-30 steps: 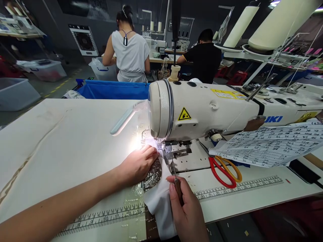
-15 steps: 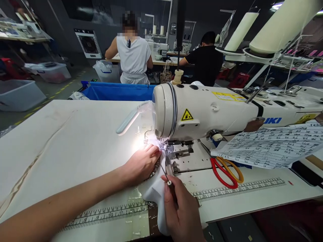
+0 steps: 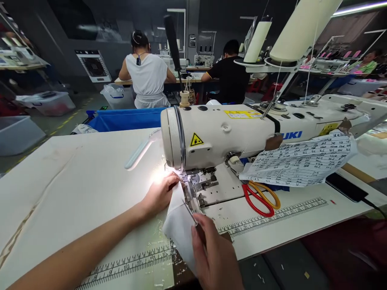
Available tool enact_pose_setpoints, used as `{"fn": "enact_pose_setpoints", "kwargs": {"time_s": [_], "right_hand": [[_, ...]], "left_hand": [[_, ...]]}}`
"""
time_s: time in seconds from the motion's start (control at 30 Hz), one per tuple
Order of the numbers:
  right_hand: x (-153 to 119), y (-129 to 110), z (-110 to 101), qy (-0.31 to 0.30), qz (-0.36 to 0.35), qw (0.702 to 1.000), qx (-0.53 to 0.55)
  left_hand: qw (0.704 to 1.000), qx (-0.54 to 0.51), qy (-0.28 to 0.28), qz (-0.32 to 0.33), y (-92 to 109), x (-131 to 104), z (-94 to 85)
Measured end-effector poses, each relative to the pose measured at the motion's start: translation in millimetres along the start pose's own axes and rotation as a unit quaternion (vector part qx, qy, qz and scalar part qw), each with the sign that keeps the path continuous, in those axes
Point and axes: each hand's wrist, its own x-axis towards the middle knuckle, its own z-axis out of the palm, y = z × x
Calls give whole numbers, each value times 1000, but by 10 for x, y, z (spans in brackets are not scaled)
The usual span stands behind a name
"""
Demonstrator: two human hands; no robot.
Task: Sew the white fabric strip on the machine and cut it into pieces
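A white sewing machine stands across the table, its lamp lighting the needle area. White fabric runs from near the needle down over the table's front edge. My left hand lies at the fabric's upper left, close to the needle, fingers pressed together on the cloth. My right hand is closed around the dark handle of an awl, whose thin metal tip points up and left over the fabric.
Scissors with red and yellow handles lie right of the needle plate. Beside them are a written sheet and a phone. Thread cones stand above. Two people sit beyond a blue cloth bin.
The view has shifted right. More white fabric shows between my hands, spread flatter beside the needle plate. My right hand still holds the awl, now slightly farther below the needle.
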Motion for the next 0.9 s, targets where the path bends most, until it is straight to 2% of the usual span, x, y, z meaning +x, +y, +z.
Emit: {"fn": "enact_pose_setpoints", "kwargs": {"time_s": [0.1,0.2,0.3,0.47,0.67,0.9], "right_hand": [[68,146,6,13,21,998,-63],[181,210,52,13,-13,993,-113],[261,225,86,15,-39,990,-136],[290,218,112,41,-33,987,-154],[294,214,129,35,-29,986,-158],[316,189,117,33,-29,987,-152]], "left_hand": [[995,-92,-13,-29,-18,5,-15],[990,-129,-25,-59,-4,5,-34],[987,-138,-30,-74,15,7,-52],[981,-167,-47,-82,-15,11,-45],[977,-180,-53,-105,-99,-11,-9],[981,-164,-48,-88,-61,11,-29]]}}
